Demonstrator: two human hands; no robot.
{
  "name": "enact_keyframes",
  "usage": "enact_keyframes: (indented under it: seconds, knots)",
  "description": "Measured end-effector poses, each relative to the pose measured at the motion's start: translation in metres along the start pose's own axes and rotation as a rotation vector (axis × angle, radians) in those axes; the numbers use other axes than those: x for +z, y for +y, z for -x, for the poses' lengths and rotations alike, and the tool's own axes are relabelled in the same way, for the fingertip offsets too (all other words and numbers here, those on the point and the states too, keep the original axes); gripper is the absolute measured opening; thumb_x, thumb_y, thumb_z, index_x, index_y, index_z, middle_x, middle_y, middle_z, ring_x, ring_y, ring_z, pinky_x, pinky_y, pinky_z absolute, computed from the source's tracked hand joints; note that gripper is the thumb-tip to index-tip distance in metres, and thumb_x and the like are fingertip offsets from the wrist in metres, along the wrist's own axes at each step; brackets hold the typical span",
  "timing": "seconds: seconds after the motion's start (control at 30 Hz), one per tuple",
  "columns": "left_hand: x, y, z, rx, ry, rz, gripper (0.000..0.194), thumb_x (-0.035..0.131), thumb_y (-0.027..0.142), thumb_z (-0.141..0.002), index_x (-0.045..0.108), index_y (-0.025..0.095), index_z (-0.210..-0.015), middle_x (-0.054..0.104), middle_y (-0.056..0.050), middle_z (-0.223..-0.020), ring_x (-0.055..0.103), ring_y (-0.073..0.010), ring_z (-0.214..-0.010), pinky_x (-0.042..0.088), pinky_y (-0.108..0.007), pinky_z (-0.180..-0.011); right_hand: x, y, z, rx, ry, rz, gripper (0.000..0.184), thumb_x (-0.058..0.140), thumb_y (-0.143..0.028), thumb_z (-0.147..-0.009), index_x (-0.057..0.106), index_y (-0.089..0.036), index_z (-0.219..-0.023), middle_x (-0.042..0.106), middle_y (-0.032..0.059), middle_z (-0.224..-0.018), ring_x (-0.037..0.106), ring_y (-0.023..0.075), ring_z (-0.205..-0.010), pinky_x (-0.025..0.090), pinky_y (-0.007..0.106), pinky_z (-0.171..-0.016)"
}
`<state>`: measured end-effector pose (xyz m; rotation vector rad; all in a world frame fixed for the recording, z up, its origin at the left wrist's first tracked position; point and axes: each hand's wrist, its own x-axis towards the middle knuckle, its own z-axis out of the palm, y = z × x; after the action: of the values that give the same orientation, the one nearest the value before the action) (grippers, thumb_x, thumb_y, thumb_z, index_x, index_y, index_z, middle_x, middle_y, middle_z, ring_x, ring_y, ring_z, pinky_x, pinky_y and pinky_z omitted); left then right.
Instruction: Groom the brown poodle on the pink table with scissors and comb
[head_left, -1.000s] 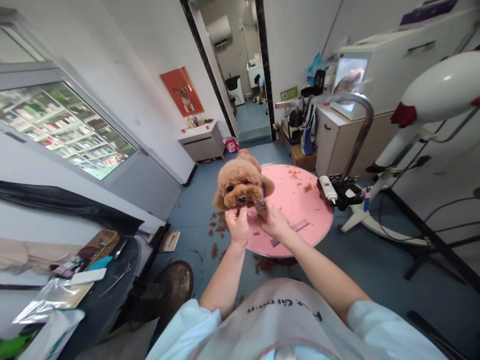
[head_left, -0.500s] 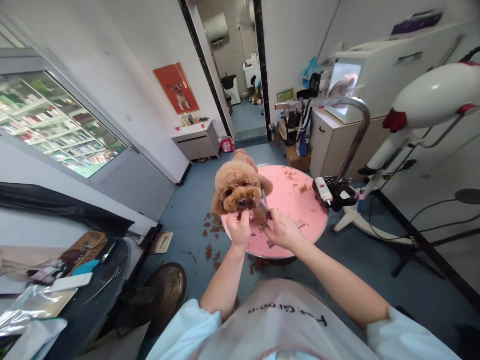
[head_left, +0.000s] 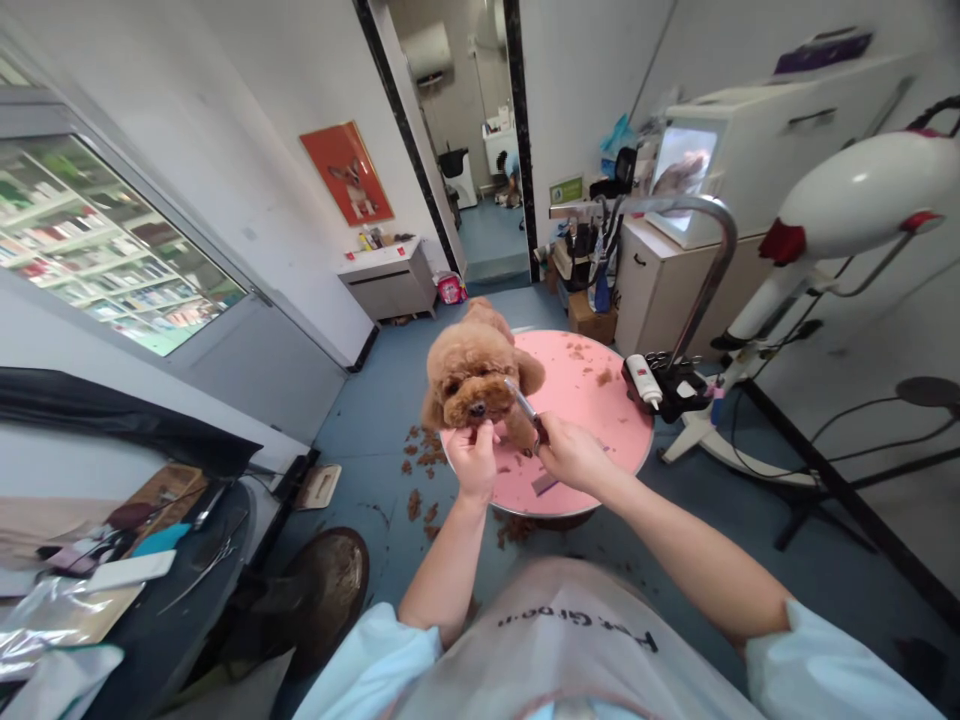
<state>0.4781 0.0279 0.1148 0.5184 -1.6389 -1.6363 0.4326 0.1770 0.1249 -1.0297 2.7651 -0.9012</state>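
Note:
A curly brown dog [head_left: 474, 360] stands on the round pink grooming table [head_left: 592, 400], facing me. Under its chin, my left hand [head_left: 474, 462] is closed, with the fingertips pinching at the muzzle. My right hand [head_left: 570, 455] grips a pair of scissors [head_left: 525, 402] by the handles. Their blades point up and left, beside the dog's cheek, and look nearly closed together. A flat comb [head_left: 545, 484] lies on the table below my right hand. Brown hair clippings [head_left: 604, 377] are scattered over the pink top.
A metal grooming arm [head_left: 712, 270] rises at the table's right, by a black tool tray [head_left: 679, 395] with a white bottle [head_left: 643, 382]. A white dryer on a stand [head_left: 862, 190] is farther right. At left are a round stool [head_left: 334, 580] and a cluttered dark table [head_left: 202, 560].
The scissors have swung upward and their blades, apart before, now lie close together by the dog's cheek. My left hand stays under the chin; the dog's head has turned slightly left.

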Motion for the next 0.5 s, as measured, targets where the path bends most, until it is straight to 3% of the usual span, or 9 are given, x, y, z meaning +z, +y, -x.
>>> enact_keyframes:
  seconds: [0.17, 0.3, 0.5]
  knots:
    - [-0.005, 0.002, -0.001, -0.004, 0.015, -0.017, 0.030, 0.061, 0.033, -0.068, 0.053, 0.014, -0.046, 0.052, -0.001, -0.045, 0.046, -0.0077, -0.045, 0.038, -0.020, -0.051, 0.002, -0.003, -0.001, -0.051, -0.021, -0.007, 0.020, 0.052, -0.022, -0.076, 0.047, -0.018, -0.095, 0.064, 0.0058, -0.091, 0.059, 0.0173, -0.080, 0.035, 0.024, -0.064]
    - [-0.009, 0.001, -0.002, 0.024, 0.009, -0.032, 0.032, 0.060, 0.032, -0.070, 0.053, 0.014, -0.045, 0.051, 0.000, -0.045, 0.046, -0.0076, -0.046, 0.039, -0.020, -0.054, 0.004, -0.006, -0.003, -0.038, -0.025, -0.064, 0.023, 0.045, -0.012, -0.076, 0.047, -0.017, -0.098, 0.064, 0.0042, -0.088, 0.058, 0.0149, -0.075, 0.035, 0.024, -0.064]
    - [-0.014, 0.000, -0.002, 0.018, 0.011, -0.052, 0.033, 0.059, 0.034, -0.072, 0.054, 0.014, -0.047, 0.053, -0.001, -0.048, 0.049, -0.0088, -0.049, 0.041, -0.021, -0.056, 0.006, -0.008, -0.005, -0.073, -0.024, -0.053, 0.017, 0.052, -0.020, -0.075, 0.048, -0.018, -0.092, 0.062, 0.0046, -0.087, 0.056, 0.0155, -0.075, 0.034, 0.024, -0.063]
